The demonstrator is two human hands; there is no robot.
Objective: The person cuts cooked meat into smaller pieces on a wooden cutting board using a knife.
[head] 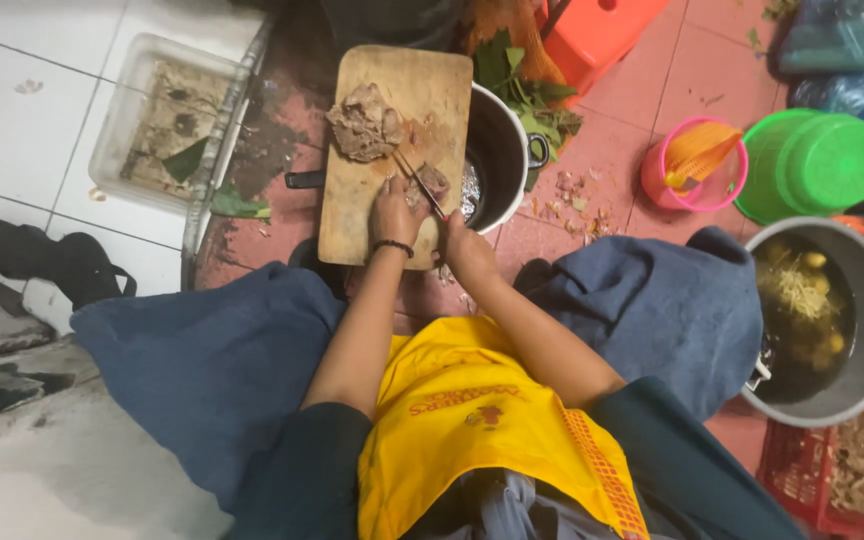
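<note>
Meat cutting on a wooden cutting board [352, 200], set across a dark pot [502, 150] on the tiled floor [632, 150].

- Left hand [395, 212]: resting on the board's near half, fingers curled together and pressed on a small piece of meat [433, 181].
- Right hand [465, 246]: fingers clamped on the handle of a knife [418, 183], blade angled up and left, touching the small piece.
- Large meat chunk [364, 122]: lying on the far half of the board, apart from both hands, apparently uncut.
- Progress, judged: early to middle stage. One small piece under the blade; the bulk left whole. Contents of the pot beneath the board mostly hidden, so the quantity already cut cannot be told.
- Nearby: grey pot of broth [822, 320] at right, green bowl [817, 165], pink basket [694, 162].
</note>
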